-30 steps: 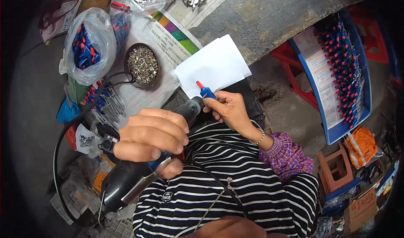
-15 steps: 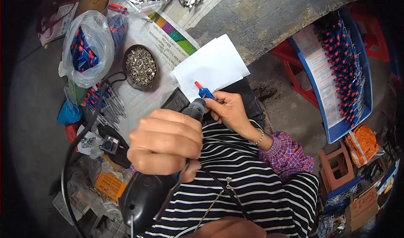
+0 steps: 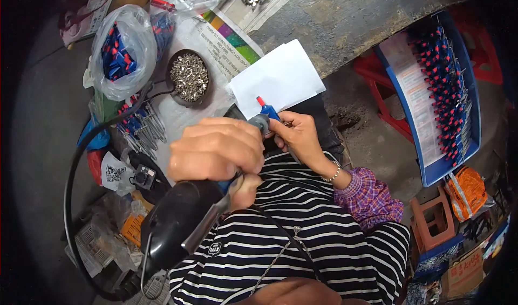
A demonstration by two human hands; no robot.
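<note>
My left hand [image 3: 218,148] is closed round a black corded electric screwdriver [image 3: 178,218], its body hanging toward me and its grey nose pointing away. That nose meets a small blue plastic handle with a red tip [image 3: 268,110], which my right hand [image 3: 299,138] pinches between thumb and fingers. The exact contact spot is hidden behind the nose and my fingers. Just beyond the handle lies a folded white sheet of paper [image 3: 280,78]. Left of it stands a round dark bowl [image 3: 174,92] full of small shiny metal pieces [image 3: 189,77].
A clear plastic bag [image 3: 141,81] of blue-and-red handles sits at left, with assembled metal-shafted pieces [image 3: 143,129] below it. The thick black cable [image 3: 73,170] loops down the left. A blue tray [image 3: 386,70] of finished-looking pieces stands right, near red stools [image 3: 383,103].
The screwdriver and my left hand have risen slightly, and its body has tilted further left. My right hand still pinches the blue handle. The whole view has shifted a little.
</note>
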